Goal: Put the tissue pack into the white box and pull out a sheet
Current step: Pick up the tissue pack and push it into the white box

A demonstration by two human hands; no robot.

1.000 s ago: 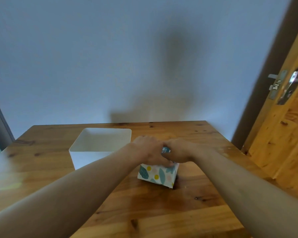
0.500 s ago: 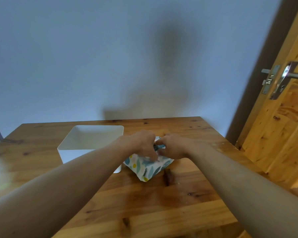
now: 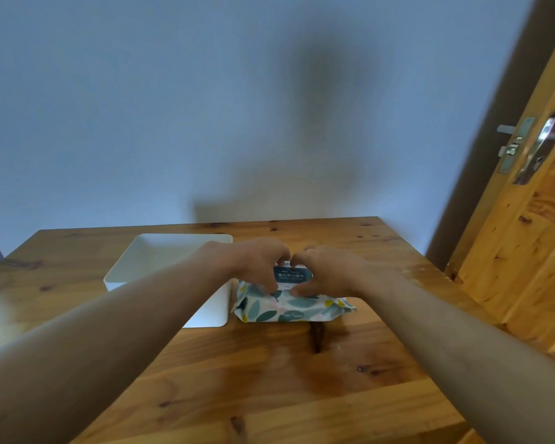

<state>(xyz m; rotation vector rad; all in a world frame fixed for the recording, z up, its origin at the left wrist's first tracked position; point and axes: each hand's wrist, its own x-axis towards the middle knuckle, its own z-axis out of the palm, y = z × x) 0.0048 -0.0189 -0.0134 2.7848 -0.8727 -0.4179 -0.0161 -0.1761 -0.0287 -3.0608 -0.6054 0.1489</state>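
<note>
A tissue pack (image 3: 289, 307) with a teal and yellow leaf print lies flat on the wooden table (image 3: 269, 379), just right of the white box (image 3: 161, 261). Its dark teal label flap shows between my hands. My left hand (image 3: 257, 261) and my right hand (image 3: 327, 270) both rest on top of the pack, fingers curled onto it from either side of the flap. The white box is open-topped and looks empty; my left forearm crosses over its near right corner.
A wooden door (image 3: 526, 235) with a metal handle (image 3: 545, 136) stands at the right, close to the table's right edge. A plain wall rises behind the table's far edge.
The pack has turned from tilted on a corner to lying flat with its long side toward me, next to the box. Both hands stayed on top of it.
</note>
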